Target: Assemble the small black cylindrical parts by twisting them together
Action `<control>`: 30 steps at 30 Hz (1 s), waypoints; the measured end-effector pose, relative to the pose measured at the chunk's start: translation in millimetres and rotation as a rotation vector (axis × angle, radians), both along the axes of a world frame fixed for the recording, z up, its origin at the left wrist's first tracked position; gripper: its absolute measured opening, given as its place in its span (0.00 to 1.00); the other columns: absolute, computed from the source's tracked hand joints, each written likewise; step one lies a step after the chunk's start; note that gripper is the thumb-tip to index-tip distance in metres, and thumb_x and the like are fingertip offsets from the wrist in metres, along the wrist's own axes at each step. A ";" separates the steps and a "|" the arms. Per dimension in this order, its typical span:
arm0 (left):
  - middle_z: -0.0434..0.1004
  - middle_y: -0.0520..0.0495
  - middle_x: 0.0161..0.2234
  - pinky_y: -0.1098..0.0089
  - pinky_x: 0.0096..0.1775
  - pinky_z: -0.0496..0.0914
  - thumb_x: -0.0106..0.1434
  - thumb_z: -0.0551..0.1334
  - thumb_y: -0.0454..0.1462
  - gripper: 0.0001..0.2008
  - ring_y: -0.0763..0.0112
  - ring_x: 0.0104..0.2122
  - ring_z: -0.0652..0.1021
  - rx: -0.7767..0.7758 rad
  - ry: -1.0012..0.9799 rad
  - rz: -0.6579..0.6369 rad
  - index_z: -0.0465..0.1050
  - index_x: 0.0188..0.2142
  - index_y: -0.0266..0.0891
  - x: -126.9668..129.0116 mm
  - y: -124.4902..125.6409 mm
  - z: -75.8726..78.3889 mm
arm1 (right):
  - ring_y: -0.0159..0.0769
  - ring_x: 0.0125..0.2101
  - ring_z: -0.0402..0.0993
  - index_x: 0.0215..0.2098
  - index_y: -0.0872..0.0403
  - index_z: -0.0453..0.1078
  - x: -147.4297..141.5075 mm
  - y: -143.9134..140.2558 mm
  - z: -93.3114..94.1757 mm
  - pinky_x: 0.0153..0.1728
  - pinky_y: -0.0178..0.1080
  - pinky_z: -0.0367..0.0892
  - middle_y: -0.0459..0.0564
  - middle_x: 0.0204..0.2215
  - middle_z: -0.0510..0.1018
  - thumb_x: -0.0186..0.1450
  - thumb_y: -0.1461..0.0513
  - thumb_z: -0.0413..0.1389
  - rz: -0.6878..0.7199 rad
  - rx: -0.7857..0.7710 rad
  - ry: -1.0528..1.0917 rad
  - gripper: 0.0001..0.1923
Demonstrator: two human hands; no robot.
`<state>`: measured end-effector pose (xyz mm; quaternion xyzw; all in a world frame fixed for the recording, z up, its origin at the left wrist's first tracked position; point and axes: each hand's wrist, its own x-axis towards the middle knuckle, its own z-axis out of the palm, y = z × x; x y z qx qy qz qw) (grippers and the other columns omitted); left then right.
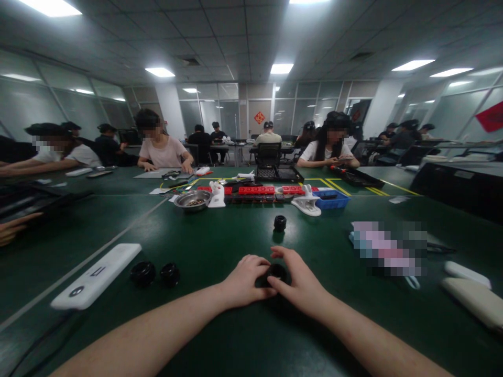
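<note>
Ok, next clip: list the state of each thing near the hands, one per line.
left hand: fingers curled on the black round part
right hand: fingers on the same part
black round part: on the table, held between both hands
two black rings: lying side by side, untouched
small black piece: standing alone
white case: lying flat
metal bowl: holds small parts

- The left hand point(245, 283) and right hand point(301, 285) hid most of the black round part point(275, 272)
- A pixelated patch point(387, 248) blurred something on the table point(220, 246)
- The bowl point(192, 200) held contents too small to tell
- The frame's right edge cut off a pale case point(477, 301)
</note>
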<state>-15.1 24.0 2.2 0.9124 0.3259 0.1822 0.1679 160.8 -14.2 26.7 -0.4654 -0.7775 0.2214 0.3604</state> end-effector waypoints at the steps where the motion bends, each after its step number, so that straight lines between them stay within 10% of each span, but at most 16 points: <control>1: 0.67 0.47 0.46 0.61 0.49 0.59 0.54 0.64 0.45 0.20 0.60 0.47 0.65 -0.001 -0.005 0.004 0.68 0.46 0.42 0.2 -0.3 0.2 | 0.44 0.45 0.65 0.50 0.55 0.56 -0.2 1.1 -1.0 0.47 0.49 0.60 0.54 0.42 0.68 0.53 0.64 0.57 -0.041 0.008 -0.016 0.27; 11: 0.66 0.45 0.47 0.60 0.50 0.58 0.54 0.63 0.44 0.18 0.59 0.48 0.65 0.020 0.025 -0.002 0.69 0.43 0.40 0.6 0.2 0.2 | 0.42 0.52 0.60 0.53 0.54 0.54 -2.1 -3.1 -0.3 0.52 0.48 0.55 0.56 0.50 0.64 0.49 0.73 0.50 0.117 -0.028 0.016 0.33; 19: 0.68 0.47 0.45 0.61 0.49 0.60 0.54 0.63 0.44 0.17 0.61 0.46 0.66 0.017 -0.003 0.009 0.69 0.43 0.42 1.0 -1.4 0.9 | 0.43 0.42 0.67 0.50 0.55 0.56 -2.8 2.6 -4.0 0.46 0.48 0.62 0.53 0.39 0.69 0.52 0.63 0.57 -0.086 -0.041 -0.022 0.28; 25: 0.67 0.45 0.47 0.60 0.50 0.58 0.54 0.64 0.44 0.17 0.59 0.48 0.65 0.025 0.011 -0.003 0.70 0.42 0.40 0.2 1.0 -1.1 | 0.41 0.50 0.62 0.53 0.53 0.52 -1.9 -3.2 3.5 0.52 0.48 0.56 0.54 0.48 0.66 0.49 0.73 0.50 0.131 -0.061 0.048 0.33; 30: 0.67 0.47 0.46 0.60 0.50 0.58 0.55 0.63 0.44 0.16 0.60 0.47 0.66 0.011 0.008 -0.009 0.69 0.42 0.41 0.0 -0.5 1.9 | 0.45 0.46 0.64 0.51 0.56 0.55 -1.0 -0.8 2.0 0.48 0.49 0.59 0.56 0.44 0.68 0.52 0.64 0.57 -0.029 -0.018 -0.020 0.30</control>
